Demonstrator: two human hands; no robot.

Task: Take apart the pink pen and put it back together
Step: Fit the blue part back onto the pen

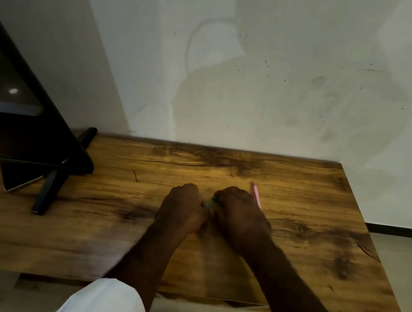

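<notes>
Both my hands are over the middle of the wooden table (292, 245), close together with fingers curled. My right hand (239, 215) grips the pink pen (256, 196), whose barrel sticks out up and to the right behind the knuckles. Between the two hands a small teal part (209, 203) of the pen shows, and my left hand (182, 210) pinches at it. The rest of the pen is hidden inside the fists.
A black monitor (21, 118) on a black stand (45, 195) occupies the table's left side, with a phone-like slab (22, 182) lying under it. A white wall rises behind the table. Tiled floor lies to the right.
</notes>
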